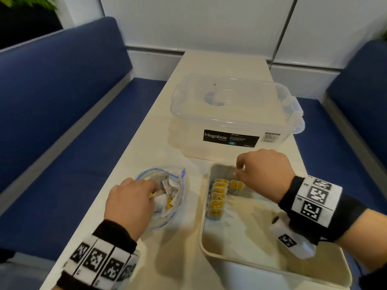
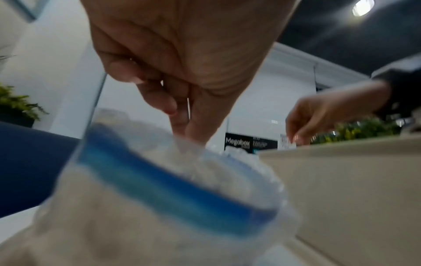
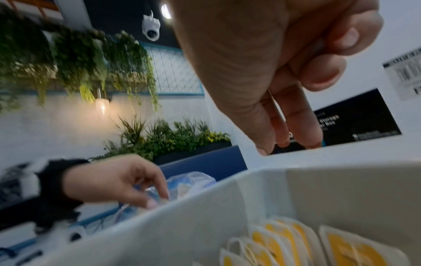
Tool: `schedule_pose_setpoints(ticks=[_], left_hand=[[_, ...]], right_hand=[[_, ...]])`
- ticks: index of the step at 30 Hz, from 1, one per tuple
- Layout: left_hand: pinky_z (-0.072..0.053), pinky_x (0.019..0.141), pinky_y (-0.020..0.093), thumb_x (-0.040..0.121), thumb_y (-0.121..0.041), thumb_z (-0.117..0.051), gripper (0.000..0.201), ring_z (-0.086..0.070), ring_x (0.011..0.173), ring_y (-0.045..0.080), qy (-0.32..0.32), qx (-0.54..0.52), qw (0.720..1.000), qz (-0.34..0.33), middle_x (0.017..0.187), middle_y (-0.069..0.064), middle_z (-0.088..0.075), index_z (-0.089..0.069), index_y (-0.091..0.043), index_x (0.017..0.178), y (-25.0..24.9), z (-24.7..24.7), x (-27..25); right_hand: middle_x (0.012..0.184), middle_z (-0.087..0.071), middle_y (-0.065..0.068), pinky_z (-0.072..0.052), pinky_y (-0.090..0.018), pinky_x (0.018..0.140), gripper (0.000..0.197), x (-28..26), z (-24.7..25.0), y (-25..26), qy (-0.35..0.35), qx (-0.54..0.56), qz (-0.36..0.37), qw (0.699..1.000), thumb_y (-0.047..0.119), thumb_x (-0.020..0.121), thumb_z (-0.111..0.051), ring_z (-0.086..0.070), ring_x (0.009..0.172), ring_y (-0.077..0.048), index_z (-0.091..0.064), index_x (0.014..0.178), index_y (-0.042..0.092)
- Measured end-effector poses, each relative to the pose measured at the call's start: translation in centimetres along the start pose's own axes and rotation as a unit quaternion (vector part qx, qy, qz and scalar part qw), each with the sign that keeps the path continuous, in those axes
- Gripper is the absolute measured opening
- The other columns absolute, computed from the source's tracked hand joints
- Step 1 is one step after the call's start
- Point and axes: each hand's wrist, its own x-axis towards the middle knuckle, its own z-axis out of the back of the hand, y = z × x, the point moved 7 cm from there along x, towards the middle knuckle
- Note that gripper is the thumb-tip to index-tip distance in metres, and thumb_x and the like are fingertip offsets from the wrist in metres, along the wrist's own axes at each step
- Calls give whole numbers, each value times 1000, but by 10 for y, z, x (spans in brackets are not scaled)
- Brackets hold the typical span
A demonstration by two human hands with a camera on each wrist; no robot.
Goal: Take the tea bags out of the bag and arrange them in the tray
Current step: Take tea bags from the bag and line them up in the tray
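- On the pale cream tabletop (image 1: 146, 126), three items: a clear zip-top plastic bag with a blue seal strip (image 1: 178, 186), a shallow cream rectangular tray (image 1: 204, 206), and behind both a lidded translucent plastic storage box with a black label (image 1: 234, 114).
- Bag sits left of the tray, mouth open upward; loose white-and-yellow paper tea bags (image 1: 169, 200) lie inside.
- Left hand (image 1: 129, 206) reaches into the bag mouth, fingers (image 2: 198, 126) pointing down among the contents. Fingertips hidden by plastic and blur; cannot tell whether they have hold of a tea bag.
- Tray holds a column of yellow-labelled tea bags (image 1: 217, 198) standing overlapped along its left wall, with one more tea bag (image 1: 236, 185) just beside the top of the column.
- Right hand (image 1: 261, 170) hovers over the tray's far left corner, above that single bag; fingers (image 3: 305, 126) loosely curled, thumb near them, nothing visibly held.
- Both wrists wear black bands with white marker tags.
- Blue upholstered benches flank the tabletop.
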Motion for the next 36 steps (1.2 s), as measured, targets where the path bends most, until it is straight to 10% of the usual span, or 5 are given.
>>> schedule_pose_setpoints(ticks=[14,22,32,36], left_hand=[[-32,87,30,95,-39,-39,22,-47,109,16,89,210,973,-38,113,-10,-57,-52,-33,112,-5,-32,17],[-36,71,29,99,-35,-38,15,-53,74,19,5,-70,998,-2,76,-5,-60,-43,-24,89,16,7,10],[-47,66,21,94,-17,-49,12,-59,68,10,134,-588,797,-43,71,-4,-67,-58,-10,93,-31,8,2],[-40,60,18,91,-19,-42,28,-57,62,3,195,-648,735,-47,70,-5,-67,-54,0,108,-55,6,-6]], right_hand=[[86,-66,10,-49,-27,68,25,-23,29,1,-39,57,-14,998,52,88,-49,-59,79,-12,-64,93,33],[83,-66,11,-52,-30,72,21,-26,38,14,-38,88,7,995,49,89,-51,-59,79,-11,-64,94,34],[114,-57,15,-33,-9,67,46,-31,58,69,-76,279,219,932,18,80,-72,-42,78,25,-61,119,39],[114,-61,12,-40,-18,70,14,-30,60,71,-72,312,221,921,26,80,-72,-50,73,5,-72,94,29]])
